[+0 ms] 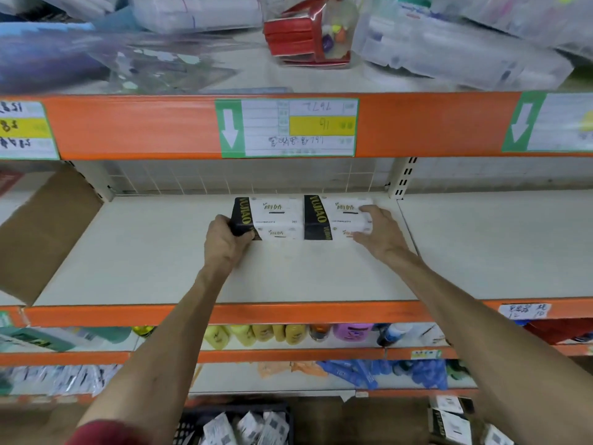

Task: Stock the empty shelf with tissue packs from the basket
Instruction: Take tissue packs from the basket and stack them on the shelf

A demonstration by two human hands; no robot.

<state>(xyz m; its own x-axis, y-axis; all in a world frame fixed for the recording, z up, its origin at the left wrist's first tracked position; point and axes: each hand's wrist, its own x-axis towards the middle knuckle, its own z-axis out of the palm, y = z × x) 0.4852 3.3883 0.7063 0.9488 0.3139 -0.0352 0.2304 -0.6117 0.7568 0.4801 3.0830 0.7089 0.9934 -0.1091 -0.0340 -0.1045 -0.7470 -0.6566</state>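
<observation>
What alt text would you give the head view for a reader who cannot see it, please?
A person's left hand and right hand each grip a tissue pack, the left pack and the right pack side by side on a cream shelf. Below, a dark basket holds more packs.

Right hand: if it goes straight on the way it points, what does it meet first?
The right hand holds the right tissue pack; behind that, probably the tiled back panel. Depth unclear.
</observation>
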